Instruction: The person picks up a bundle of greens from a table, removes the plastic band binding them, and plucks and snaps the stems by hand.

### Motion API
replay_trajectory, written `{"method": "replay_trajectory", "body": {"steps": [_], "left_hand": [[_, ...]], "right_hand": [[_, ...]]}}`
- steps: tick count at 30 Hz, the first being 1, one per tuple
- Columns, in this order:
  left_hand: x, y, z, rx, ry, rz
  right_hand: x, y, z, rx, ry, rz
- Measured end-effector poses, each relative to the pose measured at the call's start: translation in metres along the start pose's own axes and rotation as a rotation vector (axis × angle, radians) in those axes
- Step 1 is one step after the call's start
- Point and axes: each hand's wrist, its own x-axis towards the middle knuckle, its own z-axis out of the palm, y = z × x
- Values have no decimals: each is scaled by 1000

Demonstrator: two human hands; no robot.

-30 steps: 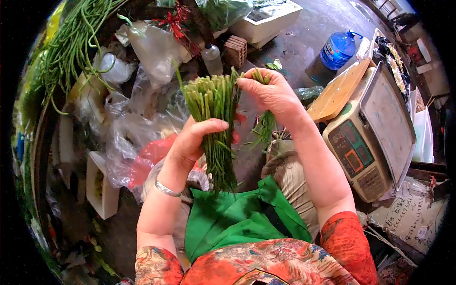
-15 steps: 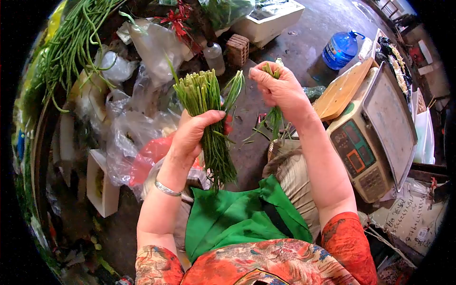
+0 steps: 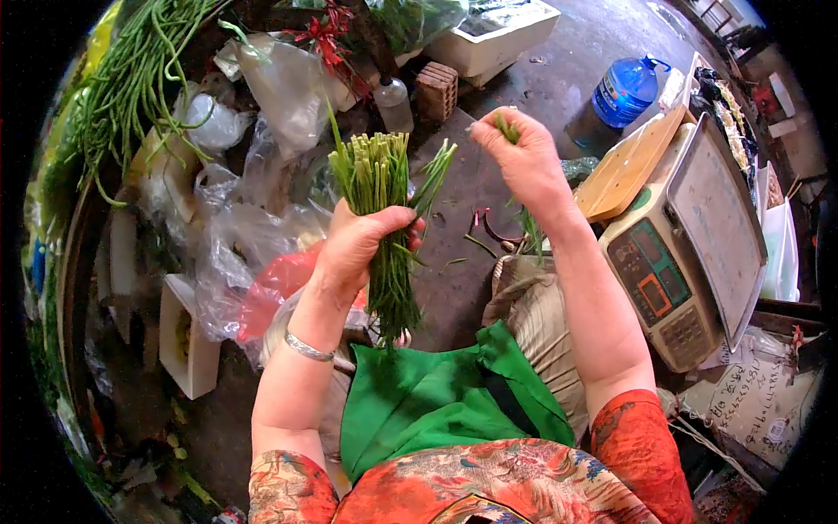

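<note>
My left hand (image 3: 356,249) is wrapped round a thick bunch of green vegetable stalks (image 3: 374,170), held upright above my lap. Their pale cut ends point up, and darker, finer leaves hang below my fist. A few stalks (image 3: 435,173) splay out from the bunch on its right side. To the right and apart from it, my right hand (image 3: 531,164) is closed on a small cluster of green stalks (image 3: 507,128). Thin green leaves (image 3: 531,231) trail below that hand. A green apron (image 3: 436,384) covers my lap.
At the right stands a digital scale (image 3: 655,279) with a wooden board (image 3: 633,166) beside its pan. A blue water jug (image 3: 625,92), a brick (image 3: 436,91) and a white foam box (image 3: 502,39) are farther off. Plastic bags (image 3: 231,253) and long beans (image 3: 140,83) lie left.
My right hand has moved slightly up and to the right, away from the bunch. The bunch in my left hand has turned a little, staying in about the same place.
</note>
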Motion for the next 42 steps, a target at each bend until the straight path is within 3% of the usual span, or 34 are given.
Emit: {"method": "replay_trajectory", "body": {"steps": [6,9,12,17,19,22,24,26,28,34,36,38,40,42], "left_hand": [[1,-2,1,165,43,100],[3,-7,1,296,59,200],[8,-13,-3,401,59,281],[5,-7,3,426,81,267],[3,-5,5,360,66,243],[-1,1,5,251,92,166],[3,-1,-4,239,76,167],[3,0,-4,84,77,122],[3,1,-5,58,47,109],[-3,4,10,70,59,118],[-2,-2,10,133,22,160],[2,-4,4,185,-40,139],[2,-2,5,-74,-69,41],[8,-2,-4,-95,-98,32]], "right_hand": [[-6,-5,6,258,-123,-133],[-11,-7,14,-97,-167,-276],[-15,-16,9,-299,-244,-139],[-6,5,13,-165,-142,-280],[-5,-2,12,129,-73,14],[-1,-2,3,341,29,126],[1,1,-5,267,94,159],[1,7,-8,-15,-103,-21],[-5,-2,-6,-204,-294,121],[-13,-23,6,166,-364,141],[-12,-18,11,474,-441,320],[-13,-13,16,479,-378,308],[-10,-10,15,666,-373,355],[-8,-9,15,663,-299,352]]}}
